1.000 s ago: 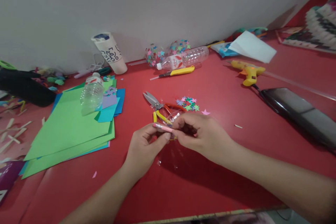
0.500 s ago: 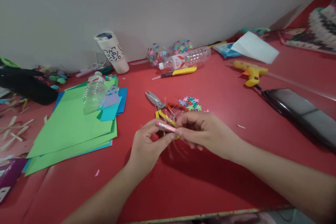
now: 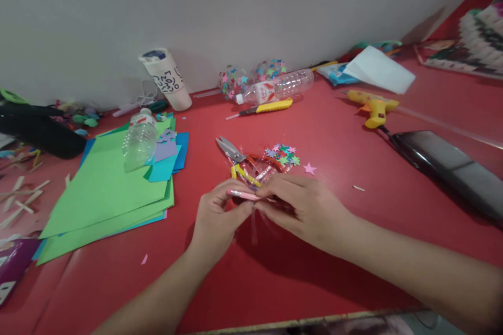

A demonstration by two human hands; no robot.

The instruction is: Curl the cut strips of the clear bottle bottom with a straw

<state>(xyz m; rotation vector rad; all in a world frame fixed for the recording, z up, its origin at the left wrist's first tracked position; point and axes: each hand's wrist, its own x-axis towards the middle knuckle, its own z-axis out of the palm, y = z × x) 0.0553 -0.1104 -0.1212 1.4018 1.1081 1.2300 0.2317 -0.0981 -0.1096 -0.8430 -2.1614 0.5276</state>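
Note:
My left hand [image 3: 218, 222] and my right hand [image 3: 302, 209] meet over the red table [image 3: 322, 131]. Together they pinch a thin pink stick [image 3: 242, 195] and a piece of clear plastic [image 3: 257, 178] that shows between and above the fingers. Just beyond the hands lie scissors [image 3: 236, 156] with yellow and red handles, partly hidden by the plastic. A small heap of coloured paper stars [image 3: 283, 154] sits to the right of the scissors, with one pink star [image 3: 309, 168] apart from it.
Green and blue paper sheets [image 3: 102, 188] lie at left under a clear bottle [image 3: 138, 139]. At the back are a paper cup [image 3: 165, 79], a lying bottle [image 3: 277, 87], a yellow utility knife [image 3: 263, 108]. A yellow glue gun [image 3: 373, 107] and a black device [image 3: 448, 167] are at right.
Both hands stayed together on the pink stick and plastic, and the right fingers shifted lower. The pink star beside the heap is uncovered now.

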